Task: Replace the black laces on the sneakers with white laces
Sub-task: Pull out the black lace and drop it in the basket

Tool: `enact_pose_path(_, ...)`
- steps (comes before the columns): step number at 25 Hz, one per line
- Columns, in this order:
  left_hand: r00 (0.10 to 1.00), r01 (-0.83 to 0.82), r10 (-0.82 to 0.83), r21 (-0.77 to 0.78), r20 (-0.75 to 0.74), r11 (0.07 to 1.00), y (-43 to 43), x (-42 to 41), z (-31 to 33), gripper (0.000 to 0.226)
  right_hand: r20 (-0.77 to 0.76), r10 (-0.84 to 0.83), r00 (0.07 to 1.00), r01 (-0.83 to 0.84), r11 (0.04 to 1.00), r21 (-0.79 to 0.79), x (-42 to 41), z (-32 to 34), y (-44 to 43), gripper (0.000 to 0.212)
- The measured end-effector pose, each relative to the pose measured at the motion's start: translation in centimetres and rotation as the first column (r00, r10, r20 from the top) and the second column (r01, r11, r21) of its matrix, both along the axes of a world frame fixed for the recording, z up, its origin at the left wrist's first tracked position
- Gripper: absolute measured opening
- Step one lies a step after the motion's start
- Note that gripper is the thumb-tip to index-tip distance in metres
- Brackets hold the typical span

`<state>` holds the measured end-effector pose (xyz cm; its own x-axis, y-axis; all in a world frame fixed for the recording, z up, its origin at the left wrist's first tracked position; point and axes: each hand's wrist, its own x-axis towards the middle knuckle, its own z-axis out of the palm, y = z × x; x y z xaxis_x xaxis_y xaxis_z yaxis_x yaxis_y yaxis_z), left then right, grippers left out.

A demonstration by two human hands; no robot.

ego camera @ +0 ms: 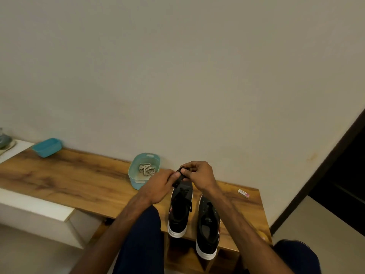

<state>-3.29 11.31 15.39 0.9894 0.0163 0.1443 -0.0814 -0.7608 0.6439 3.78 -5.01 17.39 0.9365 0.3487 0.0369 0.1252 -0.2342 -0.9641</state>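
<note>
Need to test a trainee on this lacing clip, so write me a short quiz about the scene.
1. True or false: the white laces lie inside the teal basket.
2. What do the left hand and right hand hold in their fingers? A) a black lace B) a white lace C) a blue tub
3. Fill in: ___ sneakers stand on the wooden bench.

Key: 1 true; 2 A; 3 two.
</note>
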Motion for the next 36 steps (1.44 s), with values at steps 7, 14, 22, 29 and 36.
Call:
enact_pose_path(7,0.991,-0.081,0.115,0.364,-0.074,0.928,6.3,2.8,-4.2,0.033,-0.164,0.087,0.983,-0.083,0.996,0.032,3.7,-4.9,7.2,0.011)
enact_pose_path(14,0.98,-0.11,0.172,0.451,-0.098,0.886,13.8,7.5,-9.6,0.036,-0.241,0.08,0.967,-0.085,0.996,-0.011,8.6,-10.4,13.9,0.011)
enact_pose_path(22,0.852,-0.478,0.508,0.209,-0.127,0.853,17.2,7.5,-17.3,0.054,-0.263,0.015,0.965,-0.043,0.994,-0.102,13.9,-15.6,19.8,0.013)
enact_pose_path(29,0.779,-0.623,0.627,0.104,-0.006,0.775,16.9,7.6,-20.0,0.025,-0.111,0.093,0.989,-0.133,0.887,-0.442,15.1,-20.3,25.1,0.015)
enact_pose_path(36,0.758,-0.647,0.652,0.16,0.027,0.746,16.6,7.9,-20.1,0.027,-0.177,0.173,0.969,-0.245,0.773,-0.585,15.5,-21.8,27.9,0.023)
